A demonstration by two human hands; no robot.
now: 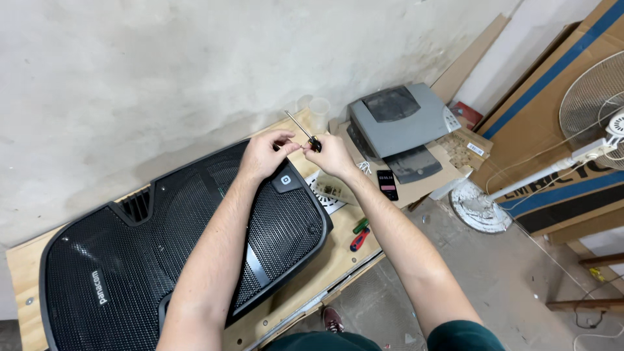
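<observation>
Above the black speaker (175,253) lying on the worktop (338,260), the left hand (265,155) is pinching the screwdriver (304,133) shaft, closed; the right hand (333,155) is gripping its handle. Keeping both hands steady should help.

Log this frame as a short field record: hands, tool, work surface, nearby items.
left hand: left hand pinches the shaft of the screwdriver
right hand: right hand grips its dark handle
under hands: black speaker lying grille-up on wooden table
on table: red and green screwdrivers, phone, grey printer, clear cup
floor: white fan, cardboard
</observation>
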